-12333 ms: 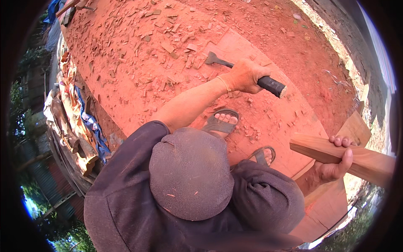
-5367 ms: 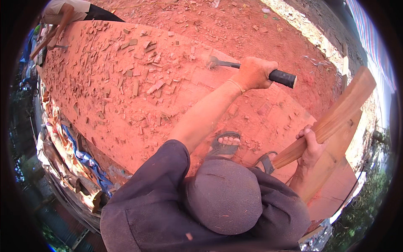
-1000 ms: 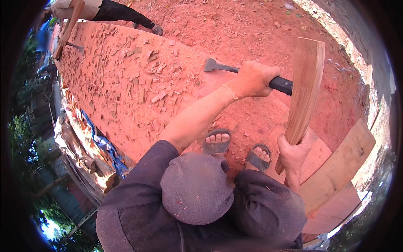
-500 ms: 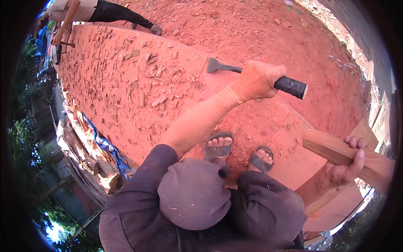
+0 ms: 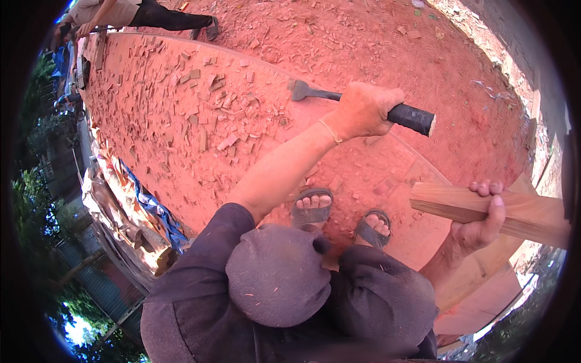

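Note:
My left hand is closed in a fist around a hand tool with a flared metal blade and a black-wrapped handle. The blade points left, and the handle's pale butt sticks out to the right of the fist. I cannot tell whether the blade touches the reddish surface below it. At the right, my right hand grips a squared wooden beam from the near side. Its fingertips curl over the beam's far edge and the thumb presses on the near face.
Wood chips cover the red-dusted ground. My sandalled feet stand between the hands. Far left, another person stands bent over. A board lies beneath my right arm. Crumpled sheeting and a blue tarp lie left.
The beam in my right hand has moved left and slightly up in the picture. My left hand and its tool have shifted slightly left. The other person's arms and feet have moved.

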Action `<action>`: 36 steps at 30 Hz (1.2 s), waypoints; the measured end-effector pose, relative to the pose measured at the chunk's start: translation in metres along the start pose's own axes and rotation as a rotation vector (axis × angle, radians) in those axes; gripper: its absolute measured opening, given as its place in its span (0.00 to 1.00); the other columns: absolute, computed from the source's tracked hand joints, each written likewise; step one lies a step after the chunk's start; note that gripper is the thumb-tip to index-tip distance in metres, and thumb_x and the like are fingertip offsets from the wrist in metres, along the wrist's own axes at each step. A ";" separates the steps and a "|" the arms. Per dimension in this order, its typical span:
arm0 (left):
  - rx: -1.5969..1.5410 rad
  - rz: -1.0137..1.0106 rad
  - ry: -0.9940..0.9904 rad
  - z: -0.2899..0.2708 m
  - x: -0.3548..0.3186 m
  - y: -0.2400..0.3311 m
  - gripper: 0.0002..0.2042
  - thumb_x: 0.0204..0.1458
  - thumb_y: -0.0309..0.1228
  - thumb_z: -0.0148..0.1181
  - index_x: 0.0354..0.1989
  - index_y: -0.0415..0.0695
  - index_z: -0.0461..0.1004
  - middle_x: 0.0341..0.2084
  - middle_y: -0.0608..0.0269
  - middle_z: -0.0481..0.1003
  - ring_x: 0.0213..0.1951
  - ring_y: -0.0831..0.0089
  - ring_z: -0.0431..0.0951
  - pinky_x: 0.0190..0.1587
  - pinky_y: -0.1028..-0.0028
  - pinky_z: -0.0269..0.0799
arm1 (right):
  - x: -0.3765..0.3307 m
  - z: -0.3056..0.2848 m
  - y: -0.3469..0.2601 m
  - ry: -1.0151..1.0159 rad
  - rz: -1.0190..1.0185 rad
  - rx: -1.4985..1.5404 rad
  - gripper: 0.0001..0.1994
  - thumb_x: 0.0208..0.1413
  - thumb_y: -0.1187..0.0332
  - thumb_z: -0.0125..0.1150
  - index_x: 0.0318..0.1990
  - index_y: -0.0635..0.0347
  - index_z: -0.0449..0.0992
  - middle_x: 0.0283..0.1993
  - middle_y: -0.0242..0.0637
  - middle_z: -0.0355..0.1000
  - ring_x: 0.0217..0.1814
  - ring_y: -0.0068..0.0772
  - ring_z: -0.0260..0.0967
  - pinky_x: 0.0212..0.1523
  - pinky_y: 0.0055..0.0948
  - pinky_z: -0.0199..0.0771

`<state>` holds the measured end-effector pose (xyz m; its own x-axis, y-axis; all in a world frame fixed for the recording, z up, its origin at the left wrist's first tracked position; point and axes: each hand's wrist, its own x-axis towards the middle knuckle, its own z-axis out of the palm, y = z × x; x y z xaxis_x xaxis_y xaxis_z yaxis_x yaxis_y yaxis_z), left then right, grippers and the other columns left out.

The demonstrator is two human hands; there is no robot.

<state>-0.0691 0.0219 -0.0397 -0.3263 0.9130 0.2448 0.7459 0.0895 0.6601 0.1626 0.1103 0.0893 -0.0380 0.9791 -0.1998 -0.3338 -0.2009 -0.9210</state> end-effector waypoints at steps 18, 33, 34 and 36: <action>-0.054 0.104 -0.179 -0.024 -0.048 0.023 0.12 0.36 0.29 0.69 0.28 0.50 0.70 0.18 0.60 0.71 0.25 0.54 0.78 0.26 0.57 0.69 | 0.037 -0.067 -0.049 -0.092 -0.056 -0.124 0.16 0.60 0.67 0.61 0.51 0.64 0.68 0.44 0.39 0.67 0.45 0.33 0.68 0.51 0.36 0.72; -0.163 0.310 -0.095 -0.054 -0.048 0.021 0.13 0.33 0.32 0.70 0.25 0.51 0.70 0.22 0.63 0.74 0.28 0.56 0.79 0.27 0.57 0.72 | 0.008 -0.057 -0.036 -0.247 -0.168 -0.195 0.21 0.54 0.67 0.64 0.53 0.63 0.66 0.44 0.40 0.68 0.43 0.34 0.69 0.49 0.37 0.74; -0.136 0.264 -0.073 -0.055 -0.046 0.017 0.13 0.33 0.32 0.70 0.25 0.51 0.70 0.22 0.63 0.73 0.27 0.56 0.79 0.27 0.57 0.72 | 0.001 -0.058 -0.029 -0.262 -0.106 -0.212 0.21 0.54 0.68 0.64 0.53 0.63 0.66 0.44 0.40 0.68 0.42 0.34 0.69 0.48 0.37 0.74; -0.194 0.201 -0.098 -0.058 -0.043 0.016 0.13 0.33 0.32 0.70 0.25 0.50 0.70 0.20 0.62 0.73 0.27 0.55 0.79 0.27 0.57 0.71 | -0.011 -0.059 -0.018 -0.278 -0.034 -0.238 0.22 0.53 0.69 0.65 0.54 0.64 0.66 0.43 0.41 0.68 0.41 0.33 0.69 0.46 0.36 0.75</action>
<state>-0.0766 -0.0386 0.0013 -0.1183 0.9396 0.3211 0.6615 -0.1666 0.7312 0.2242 0.1007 0.0881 -0.2959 0.9501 -0.0991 -0.1123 -0.1376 -0.9841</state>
